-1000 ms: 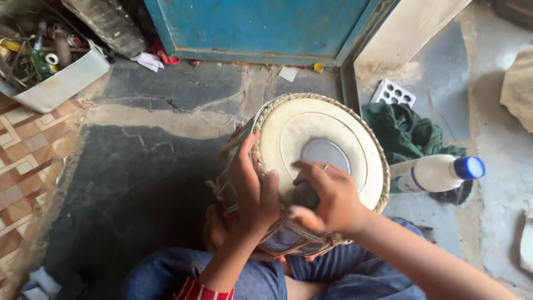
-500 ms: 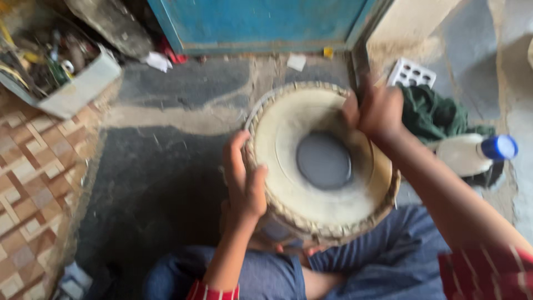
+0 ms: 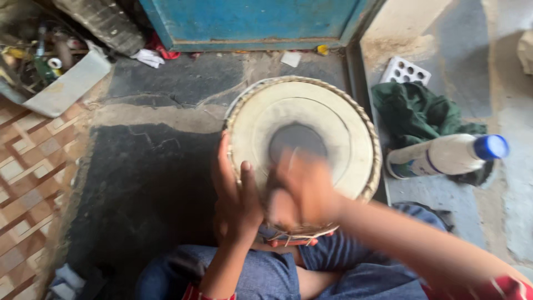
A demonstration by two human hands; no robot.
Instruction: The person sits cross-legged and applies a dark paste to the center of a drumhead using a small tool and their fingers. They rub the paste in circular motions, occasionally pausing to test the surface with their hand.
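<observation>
Left hand: clasps drum rim, steadying it.
Drum: upright between legs, pale head up for reach.
Right hand: blurred over head's near edge; grip unclear.
Bottle: lying beside drum, near green cloth.

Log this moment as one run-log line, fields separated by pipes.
left hand: grips drum rim, near side | right hand: blurred, over drum head | drum: on lap | white bottle: lying on green cloth, to the right
</observation>
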